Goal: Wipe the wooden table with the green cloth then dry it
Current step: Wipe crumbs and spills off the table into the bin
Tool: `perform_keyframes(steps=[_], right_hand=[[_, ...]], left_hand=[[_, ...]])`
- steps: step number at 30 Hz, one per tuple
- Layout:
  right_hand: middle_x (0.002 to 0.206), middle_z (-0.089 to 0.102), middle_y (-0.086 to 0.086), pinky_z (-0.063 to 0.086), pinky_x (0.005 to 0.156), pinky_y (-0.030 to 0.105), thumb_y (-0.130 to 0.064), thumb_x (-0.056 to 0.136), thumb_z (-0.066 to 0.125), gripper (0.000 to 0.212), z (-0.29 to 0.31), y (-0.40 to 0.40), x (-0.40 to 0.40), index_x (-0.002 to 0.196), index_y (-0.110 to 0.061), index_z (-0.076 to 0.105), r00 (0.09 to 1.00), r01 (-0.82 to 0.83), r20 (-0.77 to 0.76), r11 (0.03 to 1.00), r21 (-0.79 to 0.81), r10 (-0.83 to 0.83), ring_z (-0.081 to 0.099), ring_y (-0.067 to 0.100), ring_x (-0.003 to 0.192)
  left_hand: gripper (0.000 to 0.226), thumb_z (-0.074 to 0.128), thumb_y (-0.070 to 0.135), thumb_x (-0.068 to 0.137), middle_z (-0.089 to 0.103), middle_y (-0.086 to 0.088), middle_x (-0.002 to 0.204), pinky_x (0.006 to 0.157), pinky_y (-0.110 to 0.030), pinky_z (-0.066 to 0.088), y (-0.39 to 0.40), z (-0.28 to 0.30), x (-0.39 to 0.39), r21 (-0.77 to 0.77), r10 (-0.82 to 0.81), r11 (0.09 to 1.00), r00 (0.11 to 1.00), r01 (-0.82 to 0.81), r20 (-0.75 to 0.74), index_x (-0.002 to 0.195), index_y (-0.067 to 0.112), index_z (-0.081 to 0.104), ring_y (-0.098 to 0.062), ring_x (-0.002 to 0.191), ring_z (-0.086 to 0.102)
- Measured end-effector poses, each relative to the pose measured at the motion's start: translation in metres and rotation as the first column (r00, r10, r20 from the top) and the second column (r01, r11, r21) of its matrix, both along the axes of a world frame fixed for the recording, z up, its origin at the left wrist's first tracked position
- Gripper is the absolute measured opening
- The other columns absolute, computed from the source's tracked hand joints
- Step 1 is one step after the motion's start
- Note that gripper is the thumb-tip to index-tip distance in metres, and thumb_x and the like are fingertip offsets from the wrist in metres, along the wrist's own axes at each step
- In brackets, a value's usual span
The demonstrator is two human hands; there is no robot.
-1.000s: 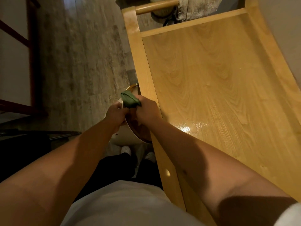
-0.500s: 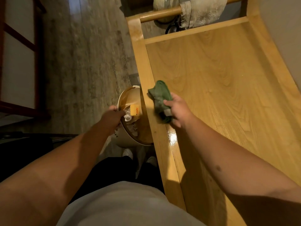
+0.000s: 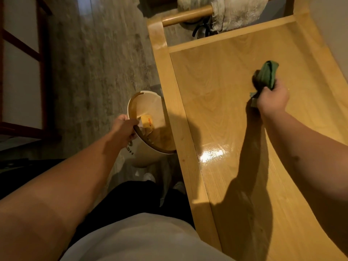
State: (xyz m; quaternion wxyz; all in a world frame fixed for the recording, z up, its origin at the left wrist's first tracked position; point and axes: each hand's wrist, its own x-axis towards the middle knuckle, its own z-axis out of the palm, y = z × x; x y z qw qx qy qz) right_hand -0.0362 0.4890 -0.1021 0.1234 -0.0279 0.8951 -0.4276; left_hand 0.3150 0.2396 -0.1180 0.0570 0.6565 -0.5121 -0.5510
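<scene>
The wooden table [image 3: 222, 102] runs up the right half of the view, with a wet shine near its left edge. My right hand [image 3: 273, 99] grips the bunched green cloth [image 3: 266, 76] above the middle of the table top; whether the cloth touches the wood I cannot tell. My left hand [image 3: 125, 128] holds the rim of a white bucket [image 3: 143, 155] beside the table's left edge, tilted toward me. A yellow item [image 3: 147, 121] and other things lie inside the bucket.
A pale cloth [image 3: 237, 12] hangs over a wooden rail [image 3: 186, 15] at the table's far end. Grey floor [image 3: 98, 63] spreads to the left, with a dark red frame [image 3: 40, 59] at the far left. My feet show below the bucket.
My right hand has carried the green cloth from over the bucket, across the table's left edge, out to the middle of the table. My left hand stayed on the bucket rim.
</scene>
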Motion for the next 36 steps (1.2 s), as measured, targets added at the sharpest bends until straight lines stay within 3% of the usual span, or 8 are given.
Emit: perform_keyframes(steps=[7,11,15,18,25,30,34,36], right_hand=[[0.162,0.023,0.015,0.012,0.12,0.031,-0.007,0.098,0.044,0.06,-0.025,-0.03,0.002,0.155,-0.007,0.024,0.963,-0.205,-0.105,0.926,0.316,0.249,0.016,0.028,0.151],[0.163,0.023,0.011,0.011,0.12,0.029,-0.006,0.097,0.045,0.061,-0.024,-0.066,0.022,0.155,-0.01,0.026,0.925,-0.317,-0.104,0.891,0.324,0.366,0.017,0.026,0.151],[0.162,0.027,0.007,0.013,0.117,0.027,-0.006,0.096,0.049,0.062,-0.024,-0.099,0.054,0.155,-0.013,0.03,0.916,-0.325,-0.121,0.886,0.331,0.382,0.022,0.023,0.15],[0.16,0.032,0.005,0.014,0.115,0.027,-0.01,0.097,0.052,0.06,-0.022,-0.123,0.083,0.153,-0.017,0.033,0.901,-0.345,-0.146,0.877,0.333,0.409,0.027,0.022,0.148],[0.154,0.042,0.004,0.018,0.115,0.03,-0.002,0.091,0.057,0.061,-0.018,-0.175,0.164,0.148,-0.02,0.043,0.885,-0.414,-0.122,0.88,0.234,0.449,0.035,0.02,0.144],[0.147,0.051,0.006,0.025,0.113,0.031,0.002,0.089,0.058,0.057,-0.015,-0.204,0.215,0.142,-0.018,0.051,0.834,-0.53,-0.081,0.833,0.16,0.546,0.046,0.024,0.136],[0.125,0.066,0.013,0.047,0.104,0.034,-0.012,0.09,0.06,0.046,-0.006,-0.221,0.248,0.136,-0.014,0.059,0.743,-0.659,0.095,0.749,-0.073,0.663,0.062,0.028,0.114],[0.122,0.067,0.016,0.05,0.1,0.033,-0.003,0.091,0.059,0.04,-0.006,-0.221,0.259,0.131,-0.007,0.062,0.788,-0.57,0.138,0.796,-0.203,0.6,0.063,0.029,0.113]], left_hand=[[0.017,0.064,0.009,0.088,0.053,-0.01,0.075,0.048,-0.027,0.042,-0.034,-0.005,-0.007,0.057,-0.024,0.998,0.996,0.028,-0.082,0.084,0.017,0.05,-0.019,0.064,0.052],[0.022,0.065,0.011,0.089,0.059,-0.017,0.098,0.059,-0.034,0.047,-0.058,-0.004,-0.009,0.074,-0.03,0.997,0.995,0.037,-0.093,0.109,0.01,0.055,-0.028,0.083,0.058],[0.017,0.062,0.015,0.09,0.053,-0.016,0.099,0.067,-0.04,0.039,-0.079,-0.007,-0.016,0.085,-0.063,0.994,0.993,0.072,-0.097,0.099,0.02,0.048,-0.024,0.077,0.052],[0.02,0.062,0.016,0.089,0.051,-0.014,0.096,0.06,-0.037,0.035,-0.097,-0.008,-0.019,0.072,-0.126,0.989,0.988,0.132,-0.085,0.09,0.021,0.043,-0.023,0.071,0.048],[0.021,0.064,0.019,0.088,0.053,-0.014,0.081,0.054,-0.036,0.038,-0.12,-0.002,-0.021,0.065,-0.218,0.973,0.974,0.222,-0.062,0.08,0.019,0.044,-0.023,0.062,0.05],[0.021,0.063,0.014,0.089,0.054,-0.016,0.088,0.059,-0.038,0.044,-0.124,0.0,-0.025,0.118,-0.195,0.971,0.974,0.208,-0.114,0.081,0.016,0.044,-0.027,0.082,0.053],[0.014,0.059,0.018,0.095,0.056,-0.016,0.094,0.044,-0.027,0.045,-0.126,0.001,-0.026,0.132,-0.228,0.962,0.97,0.238,-0.084,0.09,0.012,0.046,-0.027,0.081,0.055],[0.015,0.058,0.021,0.097,0.057,-0.015,0.092,0.038,-0.024,0.044,-0.128,0.0,-0.027,0.122,-0.241,0.961,0.968,0.248,-0.066,0.091,0.011,0.048,-0.024,0.075,0.055]])
